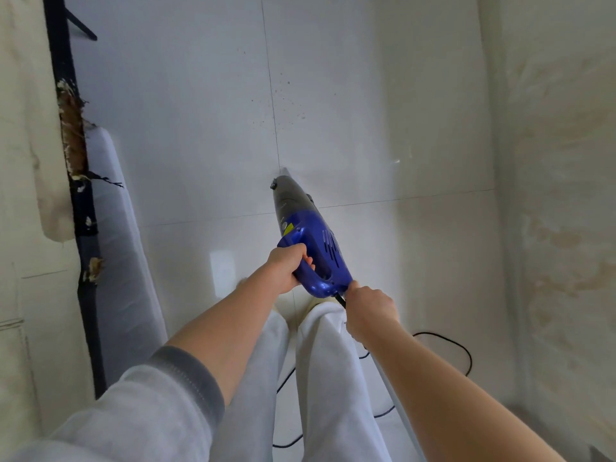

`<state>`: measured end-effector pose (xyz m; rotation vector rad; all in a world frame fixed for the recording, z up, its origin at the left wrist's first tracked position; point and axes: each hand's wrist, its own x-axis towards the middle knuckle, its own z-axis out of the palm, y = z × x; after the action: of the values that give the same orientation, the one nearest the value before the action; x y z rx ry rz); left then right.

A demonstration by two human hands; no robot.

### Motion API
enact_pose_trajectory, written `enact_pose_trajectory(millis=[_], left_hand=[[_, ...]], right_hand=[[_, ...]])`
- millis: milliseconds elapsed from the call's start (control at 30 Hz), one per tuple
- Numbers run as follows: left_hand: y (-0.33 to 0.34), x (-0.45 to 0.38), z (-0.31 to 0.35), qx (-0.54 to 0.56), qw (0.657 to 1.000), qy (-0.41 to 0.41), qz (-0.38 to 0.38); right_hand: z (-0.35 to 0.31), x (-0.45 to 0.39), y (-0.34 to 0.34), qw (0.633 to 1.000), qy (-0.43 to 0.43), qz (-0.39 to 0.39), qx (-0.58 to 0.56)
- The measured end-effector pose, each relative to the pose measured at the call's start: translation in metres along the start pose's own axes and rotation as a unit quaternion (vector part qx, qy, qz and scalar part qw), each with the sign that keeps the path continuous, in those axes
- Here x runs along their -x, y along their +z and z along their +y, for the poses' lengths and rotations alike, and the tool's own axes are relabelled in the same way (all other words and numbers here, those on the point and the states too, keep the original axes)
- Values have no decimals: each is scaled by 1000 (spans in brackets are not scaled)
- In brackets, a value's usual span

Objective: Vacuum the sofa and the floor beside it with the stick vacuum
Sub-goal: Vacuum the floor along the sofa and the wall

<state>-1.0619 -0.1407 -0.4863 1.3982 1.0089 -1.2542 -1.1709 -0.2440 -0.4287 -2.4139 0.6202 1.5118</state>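
A blue and grey stick vacuum (pixel 308 235) points down and away from me at the white tiled floor (pixel 200 128). My left hand (pixel 290 270) grips its blue handle from the left. My right hand (pixel 371 310) holds the black power cord just behind the handle's rear end. The nozzle end is hidden behind the vacuum's body. Dark crumbs (pixel 283 101) lie scattered on the tiles beyond the vacuum. The sofa's cream side (pixel 26 145) runs along the left edge, its dark trim torn with stuffing showing (pixel 71 128).
The black cord (pixel 463 355) loops on the floor to my right and behind my legs. A pale wall (pixel 560 195) stands on the right. A dark furniture leg (pixel 81 26) shows at top left. My legs in light trousers (pixel 320 378) are below the vacuum.
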Motion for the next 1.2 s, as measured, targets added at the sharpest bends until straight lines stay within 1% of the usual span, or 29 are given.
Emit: enact_pose_trajectory(millis=[267,467,633,867,1200], left_hand=[[48,15,-43,-62,998,-22,1],[66,26,-64,-117,993,-31,-1],[75,29,-70,-154,987,-38,0],[107,26,-61,-176,984,-21,-9],[177,12,-36,-193,980,19,-34]], right_hand=[[44,43,22,998,40,-38,-41],[60,65,44,994,63,-40,-85],[63,68,59,988,85,-43,-125],[82,55,57,983,104,-20,-151],[132,19,33,981,116,1,-158]])
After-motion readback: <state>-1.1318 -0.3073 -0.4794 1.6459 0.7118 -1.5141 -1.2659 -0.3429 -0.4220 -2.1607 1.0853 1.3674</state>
